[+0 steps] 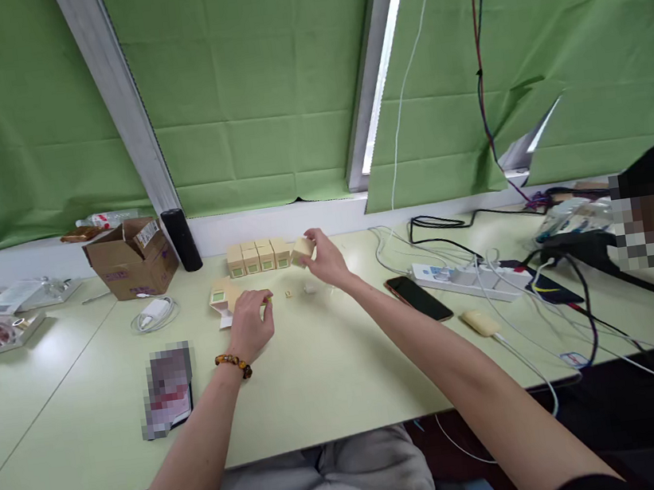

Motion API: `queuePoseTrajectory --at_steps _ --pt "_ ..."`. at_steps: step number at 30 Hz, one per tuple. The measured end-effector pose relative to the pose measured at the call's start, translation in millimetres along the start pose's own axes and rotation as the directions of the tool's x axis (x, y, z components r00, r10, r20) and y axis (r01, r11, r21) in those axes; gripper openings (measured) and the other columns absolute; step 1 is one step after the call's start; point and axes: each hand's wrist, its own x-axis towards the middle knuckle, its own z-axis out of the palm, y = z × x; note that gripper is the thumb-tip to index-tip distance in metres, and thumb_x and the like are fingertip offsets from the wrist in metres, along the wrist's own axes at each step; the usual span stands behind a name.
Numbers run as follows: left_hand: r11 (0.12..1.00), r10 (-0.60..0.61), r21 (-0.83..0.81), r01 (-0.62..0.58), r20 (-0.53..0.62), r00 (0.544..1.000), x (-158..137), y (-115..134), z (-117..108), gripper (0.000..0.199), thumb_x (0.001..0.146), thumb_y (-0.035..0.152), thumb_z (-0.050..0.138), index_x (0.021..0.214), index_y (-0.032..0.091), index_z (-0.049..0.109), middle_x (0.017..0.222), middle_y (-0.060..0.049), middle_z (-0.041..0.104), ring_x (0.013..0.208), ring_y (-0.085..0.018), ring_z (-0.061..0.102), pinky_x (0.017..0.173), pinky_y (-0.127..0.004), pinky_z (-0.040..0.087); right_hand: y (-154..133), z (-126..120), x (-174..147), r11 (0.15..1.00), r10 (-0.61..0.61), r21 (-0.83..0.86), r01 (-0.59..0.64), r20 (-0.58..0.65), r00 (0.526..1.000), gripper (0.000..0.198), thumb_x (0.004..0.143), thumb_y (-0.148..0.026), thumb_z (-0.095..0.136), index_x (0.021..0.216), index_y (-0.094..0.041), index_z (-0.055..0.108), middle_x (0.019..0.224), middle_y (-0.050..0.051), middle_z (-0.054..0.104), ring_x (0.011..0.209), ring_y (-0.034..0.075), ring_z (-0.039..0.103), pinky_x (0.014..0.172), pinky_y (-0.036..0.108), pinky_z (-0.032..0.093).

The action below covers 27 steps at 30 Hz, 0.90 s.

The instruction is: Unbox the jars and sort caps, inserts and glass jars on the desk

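Observation:
My right hand grips a small cream cardboard box at the right end of a row of similar small boxes with pale green windows. My left hand is closed in a pinch over the table; a tiny yellowish thing shows at its fingertips, too small to name. Just left of that hand, partly hidden by it, lies another small box with a white flap folded out. Between the hands, a small pale square piece and a little white piece lie on the table.
At the back left stand an opened brown carton and a black cylinder. A white charger and a phone lie left. Rightward are a dark phone, a power strip, a yellow mouse-shaped thing, cables and another person.

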Motion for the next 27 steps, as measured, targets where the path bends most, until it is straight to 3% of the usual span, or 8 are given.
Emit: queuePoseTrajectory --at_steps 4,7,9,12,16,22,24,27 --pt "0.975 -0.076 -0.206 0.083 0.045 0.996 1 2 2 0.039 0.085 0.009 0.053 0.122 0.020 0.059 0.110 -0.008 0.070 0.103 -0.024 0.065 0.099 -0.046 0.052 -30 -3 -73 0.978 -0.092 0.201 0.061 0.153 0.984 0.064 0.080 -0.032 0.078 0.135 -0.027 0.045 0.121 0.007 0.064 0.106 0.026 0.064 0.090 0.040 0.050" --pt "0.924 -0.091 -0.344 0.166 0.224 0.970 -1 7 0 0.056 0.081 0.010 0.057 0.135 0.023 0.053 0.127 -0.009 0.067 0.114 -0.024 0.065 0.105 -0.046 0.052 -39 5 -111 0.951 -0.094 0.310 0.011 0.254 0.963 0.064 0.078 -0.030 0.080 0.133 -0.027 0.047 0.119 0.007 0.065 0.106 0.025 0.064 0.090 0.041 0.051" --pt "0.898 -0.052 -0.396 0.195 0.343 0.938 -1 11 -2 0.066 0.080 0.015 0.065 0.142 0.025 0.048 0.137 -0.010 0.062 0.122 -0.026 0.062 0.108 -0.047 0.050 -38 10 -125 0.927 -0.090 0.374 -0.012 0.255 0.963 0.060 0.079 -0.031 0.079 0.131 -0.026 0.049 0.125 0.008 0.064 0.112 0.025 0.062 0.091 0.040 0.052" --pt "0.878 -0.029 -0.424 0.222 0.417 0.908 -2 14 -2 0.074 0.076 0.020 0.073 0.144 0.026 0.047 0.143 -0.011 0.058 0.129 -0.029 0.059 0.111 -0.049 0.049 -30 15 -133 0.877 -0.083 0.477 -0.060 0.273 0.959 0.069 0.076 -0.030 0.081 0.136 -0.027 0.047 0.131 0.010 0.062 0.109 0.024 0.063 0.088 0.039 0.053" --pt "0.831 -0.093 -0.475 0.290 0.395 0.914 -1 9 4 0.056 0.080 0.019 0.069 0.134 0.023 0.053 0.130 -0.011 0.062 0.126 -0.027 0.060 0.109 -0.046 0.048 -23 19 -133 0.793 0.009 0.569 -0.216 0.343 0.939 0.075 0.073 -0.028 0.082 0.138 -0.027 0.043 0.113 0.005 0.066 0.084 0.018 0.066 0.079 0.037 0.055" --pt "0.658 -0.172 -0.629 0.415 0.411 0.895 5 -2 6 0.052 0.088 0.039 0.074 0.131 0.020 0.053 0.116 -0.011 0.066 0.109 -0.022 0.065 0.095 -0.039 0.053 -19 18 -126 0.469 -0.027 0.807 -0.358 0.418 0.908 0.072 0.072 -0.037 0.085 0.129 -0.027 0.042 0.106 0.004 0.071 0.094 0.020 0.069 0.087 0.039 0.056" --pt "0.642 -0.153 -0.639 0.424 0.435 0.888 4 -6 5 0.052 0.087 0.041 0.076 0.129 0.020 0.055 0.115 -0.011 0.065 0.106 -0.021 0.065 0.095 -0.038 0.053 -18 17 -126 0.429 -0.033 0.822 -0.374 0.428 0.903 0.071 0.073 -0.039 0.086 0.129 -0.028 0.043 0.108 0.004 0.072 0.094 0.020 0.069 0.088 0.040 0.056" --pt "0.649 -0.159 -0.615 0.447 0.465 0.871 2 -9 7 0.056 0.083 0.040 0.081 0.130 0.020 0.057 0.115 -0.009 0.064 0.100 -0.019 0.065 0.093 -0.037 0.054 -16 19 -126 0.445 -0.029 0.814 -0.373 0.429 0.903 0.066 0.075 -0.039 0.084 0.128 -0.027 0.045 0.108 0.005 0.072 0.095 0.020 0.069 0.090 0.040 0.055"
